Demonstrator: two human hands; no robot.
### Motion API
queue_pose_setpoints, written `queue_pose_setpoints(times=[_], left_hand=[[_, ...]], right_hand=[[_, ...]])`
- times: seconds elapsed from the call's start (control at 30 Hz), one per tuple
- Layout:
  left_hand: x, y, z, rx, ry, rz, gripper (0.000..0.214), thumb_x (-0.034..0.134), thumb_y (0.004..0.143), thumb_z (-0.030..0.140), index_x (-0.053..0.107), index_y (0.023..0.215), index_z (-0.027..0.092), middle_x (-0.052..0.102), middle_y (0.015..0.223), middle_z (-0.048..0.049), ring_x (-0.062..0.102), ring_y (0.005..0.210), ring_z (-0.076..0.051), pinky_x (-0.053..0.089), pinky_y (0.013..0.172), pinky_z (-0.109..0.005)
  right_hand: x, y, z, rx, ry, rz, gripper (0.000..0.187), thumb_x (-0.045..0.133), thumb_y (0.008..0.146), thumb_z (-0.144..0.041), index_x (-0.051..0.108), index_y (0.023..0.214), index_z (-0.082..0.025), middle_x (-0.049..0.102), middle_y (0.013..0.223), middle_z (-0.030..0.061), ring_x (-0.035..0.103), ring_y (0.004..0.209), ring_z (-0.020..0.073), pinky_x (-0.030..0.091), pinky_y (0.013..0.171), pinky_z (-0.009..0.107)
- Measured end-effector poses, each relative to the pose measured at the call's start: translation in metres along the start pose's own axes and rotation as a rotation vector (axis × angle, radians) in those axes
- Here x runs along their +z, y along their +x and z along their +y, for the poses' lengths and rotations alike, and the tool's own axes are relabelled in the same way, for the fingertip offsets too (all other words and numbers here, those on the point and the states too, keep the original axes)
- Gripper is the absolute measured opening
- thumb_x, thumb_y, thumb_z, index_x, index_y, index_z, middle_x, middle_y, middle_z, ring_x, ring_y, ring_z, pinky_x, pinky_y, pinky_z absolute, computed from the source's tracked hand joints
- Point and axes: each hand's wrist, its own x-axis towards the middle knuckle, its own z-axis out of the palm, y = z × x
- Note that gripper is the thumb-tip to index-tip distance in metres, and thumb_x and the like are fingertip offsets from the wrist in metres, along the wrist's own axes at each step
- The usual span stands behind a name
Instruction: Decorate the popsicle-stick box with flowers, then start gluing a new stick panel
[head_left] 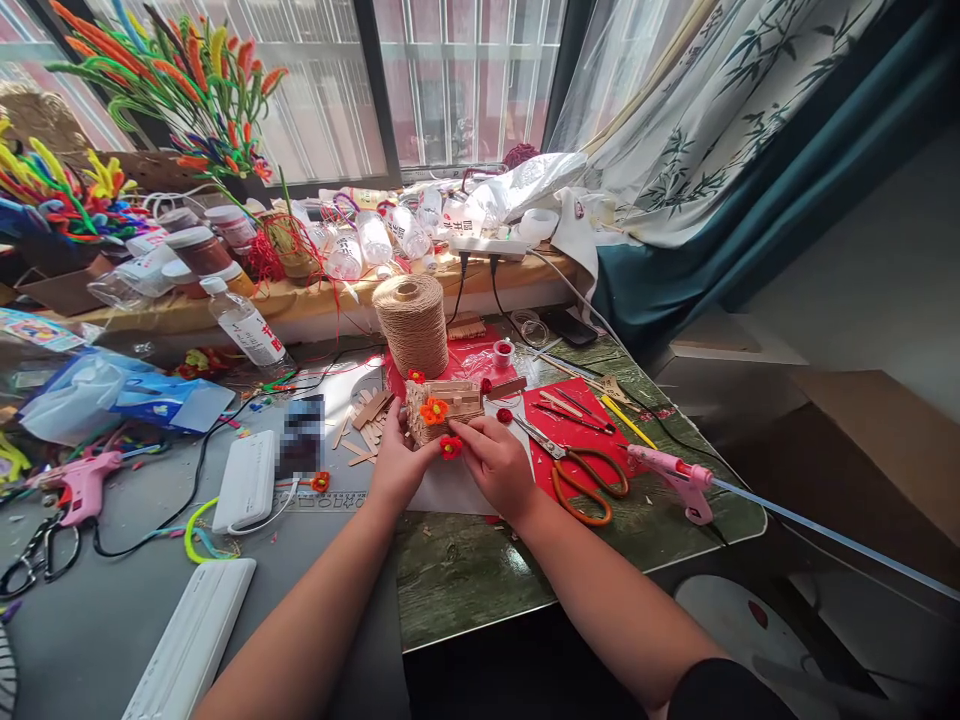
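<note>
Between both hands sits a small craft model (457, 400) of wooden sticks and twine, dotted with orange and red pipe-cleaner flowers. My left hand (397, 460) grips its left side, thumb and fingers curled round it. My right hand (499, 465) holds its lower right edge, close to a red flower (451, 447). Its far side is hidden. Behind the model stands a big spool of twine (412, 325). To the left lies a pile of wooden sticks (367, 425). Orange-handled scissors (574, 465) rest on red paper to the right of my right hand.
A pink glue gun (679, 480) with a long glue stick lies at the right table edge, another pink glue gun (82, 485) far left. White power banks (246, 480) and dark cables lie left. Plastic bottles (375, 238) and a power strip (487, 246) crowd the windowsill.
</note>
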Motion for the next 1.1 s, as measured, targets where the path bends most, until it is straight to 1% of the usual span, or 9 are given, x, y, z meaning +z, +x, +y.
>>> queue_pose_setpoints(times=[0.2,0.37,0.5,0.57,0.67,0.8,0.87,0.97,1.1], left_hand=[[0.000,-0.001,0.002,-0.010,-0.025,0.007,0.117,0.094,0.066,0.031,0.026,0.161,0.029,0.039,0.163,-0.0169,0.051,0.143,-0.033,0.043,0.119,-0.047],[-0.001,0.000,0.004,-0.018,0.007,0.037,0.119,0.095,0.064,0.033,0.027,0.161,0.027,0.038,0.163,-0.0175,0.046,0.147,-0.035,0.040,0.122,-0.050],[-0.002,0.001,0.006,-0.002,0.016,0.039,0.112,0.093,0.067,0.036,0.029,0.160,0.028,0.040,0.161,-0.0163,0.043,0.149,-0.035,0.039,0.122,-0.049],[-0.003,0.003,0.005,0.006,-0.008,0.040,0.104,0.090,0.071,0.037,0.033,0.157,0.027,0.043,0.160,-0.0157,0.044,0.148,-0.035,0.038,0.123,-0.049],[-0.005,0.006,0.001,0.004,-0.045,0.042,0.095,0.086,0.073,0.038,0.037,0.153,0.024,0.046,0.157,-0.0163,0.045,0.147,-0.035,0.038,0.122,-0.050],[-0.007,0.008,-0.005,0.010,-0.058,0.072,0.095,0.084,0.076,0.039,0.033,0.154,0.024,0.047,0.155,-0.0176,0.048,0.145,-0.034,0.040,0.120,-0.051],[-0.008,0.008,-0.006,0.041,-0.050,0.085,0.092,0.082,0.079,0.041,0.032,0.154,0.024,0.047,0.155,-0.0174,0.048,0.145,-0.032,0.040,0.120,-0.049],[-0.009,0.006,-0.005,0.084,-0.031,0.127,0.090,0.080,0.082,0.043,0.030,0.155,0.025,0.046,0.156,-0.0170,0.046,0.146,-0.030,0.038,0.121,-0.047],[-0.008,0.005,-0.002,0.109,-0.010,0.130,0.090,0.078,0.085,0.046,0.027,0.156,0.026,0.046,0.155,-0.0166,0.047,0.146,-0.030,0.038,0.121,-0.046]], right_hand=[[0.002,-0.001,0.004,-0.014,0.015,-0.006,0.048,0.053,0.103,-0.019,0.059,0.147,-0.035,0.066,0.110,0.0087,0.066,0.101,0.0231,0.057,0.089,0.039],[0.000,-0.002,0.003,0.023,0.096,-0.029,0.047,0.053,0.102,-0.021,0.059,0.146,-0.035,0.067,0.110,0.0080,0.066,0.102,0.0225,0.058,0.090,0.039],[-0.001,-0.003,0.002,0.073,0.183,0.026,0.039,0.053,0.103,-0.024,0.066,0.138,-0.032,0.068,0.107,0.0078,0.066,0.100,0.0226,0.058,0.090,0.038],[-0.001,-0.004,0.004,0.136,0.211,0.079,0.033,0.055,0.103,-0.027,0.069,0.132,-0.031,0.068,0.104,0.0077,0.066,0.098,0.0228,0.057,0.090,0.038],[0.000,-0.004,0.007,0.238,0.253,0.145,0.031,0.060,0.101,-0.032,0.068,0.131,-0.029,0.068,0.098,0.0062,0.066,0.087,0.0209,0.058,0.083,0.036],[0.000,-0.006,0.005,0.238,0.319,0.089,0.025,0.059,0.101,-0.034,0.073,0.121,-0.029,0.070,0.103,0.0064,0.067,0.096,0.0218,0.056,0.091,0.038],[0.003,-0.008,0.002,0.267,0.409,0.037,0.023,0.058,0.102,-0.037,0.075,0.114,-0.028,0.068,0.093,0.0047,0.067,0.090,0.0206,0.057,0.088,0.038],[0.014,-0.011,-0.003,0.446,0.708,-0.053,0.027,0.058,0.101,-0.044,0.074,0.112,-0.026,0.060,0.077,-0.0004,0.062,0.068,0.0157,0.059,0.070,0.033],[0.029,-0.011,-0.005,0.702,1.093,-0.163,0.030,0.068,0.093,-0.050,0.069,0.106,-0.023,0.054,0.077,-0.0039,0.054,0.053,0.0100,0.054,0.050,0.028]])
